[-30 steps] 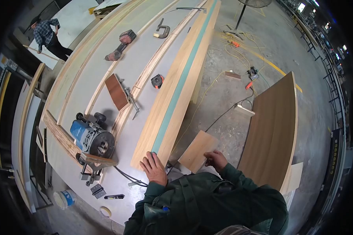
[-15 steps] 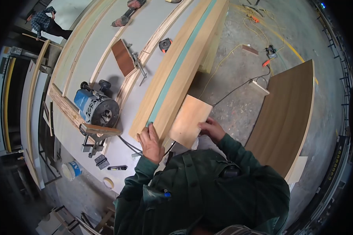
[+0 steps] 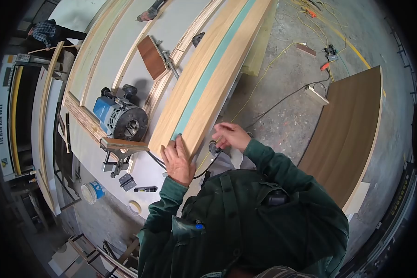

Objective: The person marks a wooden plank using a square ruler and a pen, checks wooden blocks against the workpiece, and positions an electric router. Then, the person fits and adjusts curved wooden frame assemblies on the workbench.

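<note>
A long pale wooden board (image 3: 197,132) with a teal strip (image 3: 208,76) along its middle slopes away from me. My left hand (image 3: 178,164) rests on its near end, fingers extended over the wood and one fingertip at the strip's end. Beyond the board's right edge, my right hand (image 3: 231,136) hovers with loosely bent fingers and nothing visible in it. Just below that hand are a dark round fitting (image 3: 213,147) and a black cable (image 3: 211,166); whether the fingers touch them is unclear.
Left of the board, a blue router (image 3: 120,118) stands near a clamped wood block (image 3: 120,144). A hinge (image 3: 126,182), marker (image 3: 145,189) and tape roll (image 3: 134,207) lie nearer. A curved brown panel (image 3: 347,129) stands right; cords cross the floor. Another person (image 3: 51,34) works far left.
The small pale wooden panel has left my right hand and is out of sight. That hand has moved left and up, towards the board's edge. My left hand stays on the board.
</note>
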`<state>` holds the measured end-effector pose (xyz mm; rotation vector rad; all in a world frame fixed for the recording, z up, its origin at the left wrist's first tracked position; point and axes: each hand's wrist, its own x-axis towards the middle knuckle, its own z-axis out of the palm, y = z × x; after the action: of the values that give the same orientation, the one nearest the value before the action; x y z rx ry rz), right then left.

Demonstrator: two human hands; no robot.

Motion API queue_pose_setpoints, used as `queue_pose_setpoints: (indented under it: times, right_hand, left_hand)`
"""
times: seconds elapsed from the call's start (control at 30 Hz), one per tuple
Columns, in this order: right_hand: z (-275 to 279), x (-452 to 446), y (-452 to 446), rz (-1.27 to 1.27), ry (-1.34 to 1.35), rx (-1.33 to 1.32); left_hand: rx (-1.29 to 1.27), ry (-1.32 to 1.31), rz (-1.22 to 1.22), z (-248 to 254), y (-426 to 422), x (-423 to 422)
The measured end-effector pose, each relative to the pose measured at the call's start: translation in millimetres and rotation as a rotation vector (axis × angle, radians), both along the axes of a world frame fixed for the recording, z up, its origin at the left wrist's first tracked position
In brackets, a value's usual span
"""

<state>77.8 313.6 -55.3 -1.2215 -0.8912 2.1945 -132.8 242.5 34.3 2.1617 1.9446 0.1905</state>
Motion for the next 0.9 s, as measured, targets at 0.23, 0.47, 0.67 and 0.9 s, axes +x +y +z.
queue_pose_setpoints:
  times: [0.23, 0.47, 0.67, 0.9]
  right_hand:
    - [19.8, 5.7, -2.0, -0.252, 0.010, -0.117]
    - [12.7, -17.0, 1.4, -0.225, 0.050, -0.072]
    - [16.9, -22.4, 3.8, -0.264, 0.056, -0.096]
    - [17.2, -21.3, 5.5, -0.214, 0.061, -0.087]
  left_hand:
    - [0.046, 0.019, 0.036, -30.7, -16.3, 21.9]
    - [0.030, -0.167, 0.000, -18.3, -15.5, 6.8]
    - [0.110, -0.164, 0.205, -24.5, 38.9, -53.9]
    - [-0.417, -0.580, 0.269, -46.6, 78.6, -85.7]
